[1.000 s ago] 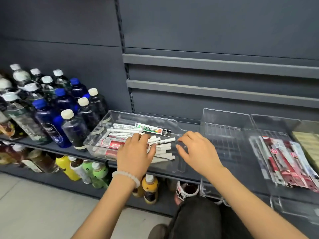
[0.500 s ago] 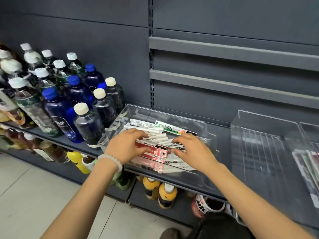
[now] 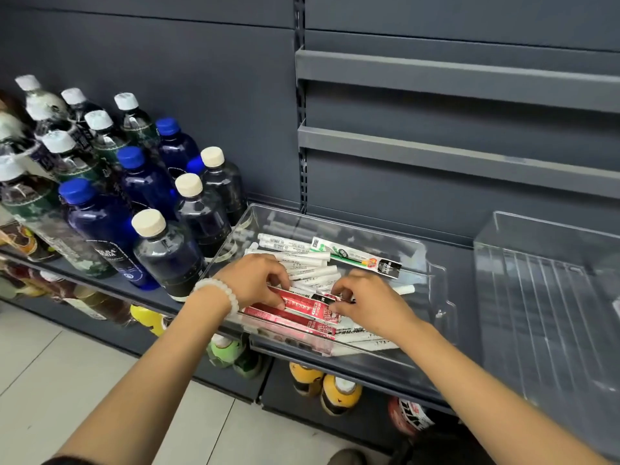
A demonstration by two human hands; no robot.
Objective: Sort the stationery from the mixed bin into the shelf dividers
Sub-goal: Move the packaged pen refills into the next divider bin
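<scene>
A clear plastic mixed bin (image 3: 432, 280) sits on the grey shelf. It holds several white marker pens (image 3: 295, 256), red pen packets (image 3: 302, 307) and one green-and-white packet (image 3: 355, 255). My left hand (image 3: 251, 280), with a white bead bracelet, pinches the left end of the top red packet. The right end of that same packet is pinched by my right hand (image 3: 369, 308). The packet lies just above the other red ones.
Dark and blue bottles (image 3: 161, 243) stand close against the bin's left side. A clear shelf divider tray (image 3: 550, 297) is to the right. Drink bottles (image 3: 339, 394) fill the lower shelf. Grey rails (image 3: 453, 75) run along the back wall.
The view has swung left, so the right dividers with sorted red packets left the frame. Both hands moved from above the white pens onto a red packet and closed on its ends.
</scene>
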